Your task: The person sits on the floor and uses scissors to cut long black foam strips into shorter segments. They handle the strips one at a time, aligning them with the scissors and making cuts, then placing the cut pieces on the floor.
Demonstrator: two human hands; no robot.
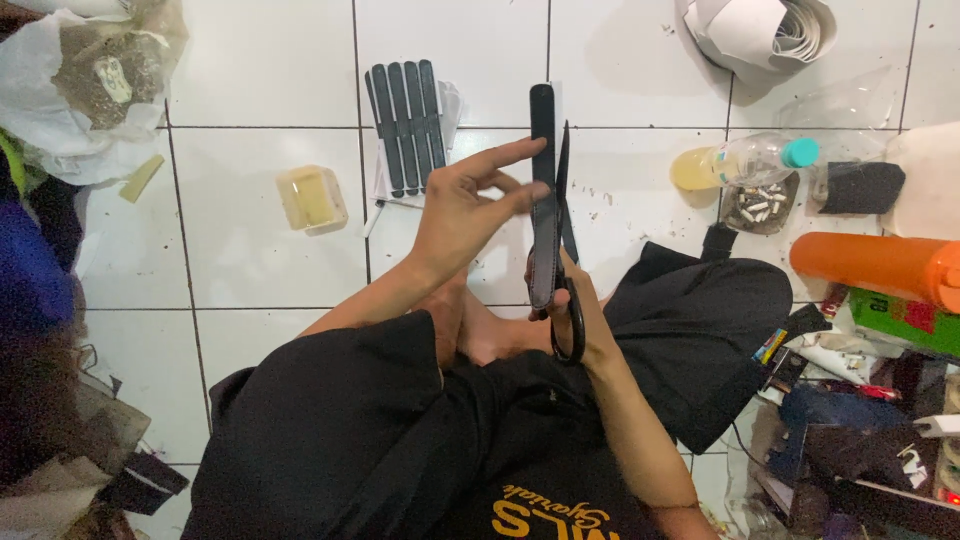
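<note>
Scissors (566,250) gripped by right hand (585,310); left hand (465,205) fingertips pinching black strip (542,190).

The white tiled floor (250,250) carries a row of black flat strips on white paper (405,125), a small yellowish plastic box (312,198) and a clear plastic bottle with a teal cap (745,160). A roll of white paper (760,30) lies at the far side, and an orange plastic cylinder (875,265) lies at the right.

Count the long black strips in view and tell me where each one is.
5. Four strips lie side by side on the white tiled floor, above the left hand. One strip is upright between the left hand's fingertips, beside the scissors. More may be hidden.
</note>
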